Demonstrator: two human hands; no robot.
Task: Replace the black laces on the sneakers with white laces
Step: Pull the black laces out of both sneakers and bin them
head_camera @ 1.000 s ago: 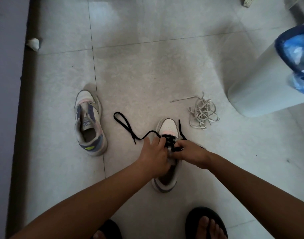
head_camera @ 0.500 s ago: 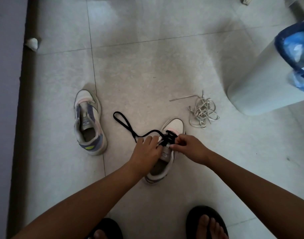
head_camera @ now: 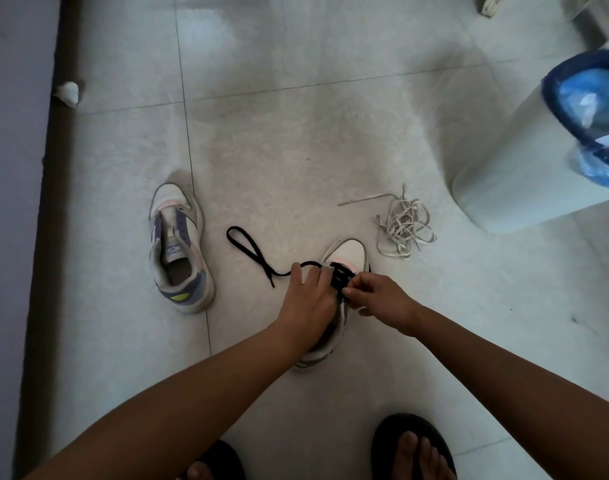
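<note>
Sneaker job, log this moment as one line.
stage: unlacing | right hand: pinching black lace | left hand: holding sneaker | white laces: unused

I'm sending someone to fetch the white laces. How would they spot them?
Find the white bin at the floor's right side. Just left of its base lies a loose tangle, the white laces, beyond the sneaker being worked on. Unlike the black lace, they're pale and bunched.

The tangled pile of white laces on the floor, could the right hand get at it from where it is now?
Probably yes. The tangled pile of white laces lies on bare floor tile beyond the right hand with nothing between, but that hand is pinching the black lace and would have to let go first.
</note>
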